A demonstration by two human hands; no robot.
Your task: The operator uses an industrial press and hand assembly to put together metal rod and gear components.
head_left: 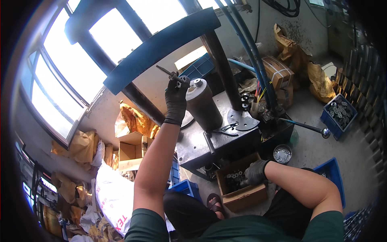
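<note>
Raised beside the press, my left hand (176,99) in a dark glove is closed around a slim metal shaft (164,70) with a wider metal end. The shaft points up and to the left. Close to that hand stands a thick grey metal cylinder (203,105) with a nut-like piece on its top, set on the press's steel table (187,151). My right hand (256,172), also gloved, is low at the right side of an open cardboard box (244,198). Its fingers are curled at a dark part, partly hidden. Several round metal pieces (234,176) lie in the box.
The blue press beam (161,46) and its dark columns frame my left arm. Pliers (226,129) and a slotted plate (244,120) lie on the table. A ball-ended lever (306,126) sticks out rightward. A blue crate of metal parts (338,115) stands at the right.
</note>
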